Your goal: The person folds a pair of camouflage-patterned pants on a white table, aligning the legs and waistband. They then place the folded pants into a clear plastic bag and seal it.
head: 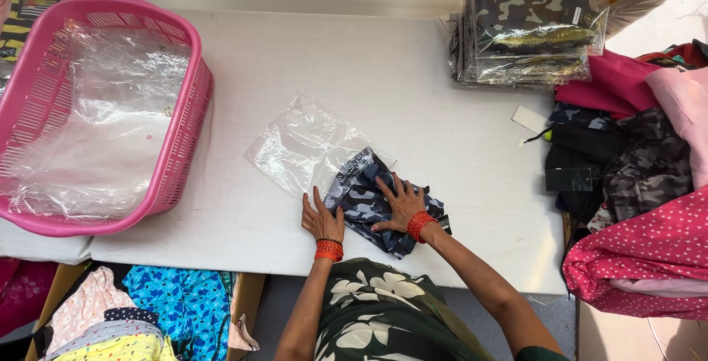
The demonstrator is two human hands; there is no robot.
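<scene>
A folded blue-grey camouflage garment (pixel 369 199) lies on the white table (pixel 383 73) near its front edge, its far end partly inside a clear plastic bag (pixel 302 143). My left hand (pixel 321 221) rests flat at the garment's left edge, by the bag's mouth, fingers spread. My right hand (pixel 400 202) presses flat on top of the garment, fingers apart. Both wrists wear red bangles.
A pink plastic basket (pixel 181 140) holding clear bags sits at the left. A stack of bagged camouflage garments (pixel 527 25) stands at the back right. Loose dark, pink and dotted red clothes (pixel 641 184) pile at the right edge. Colourful clothes (pixel 140 317) lie below the table's front left.
</scene>
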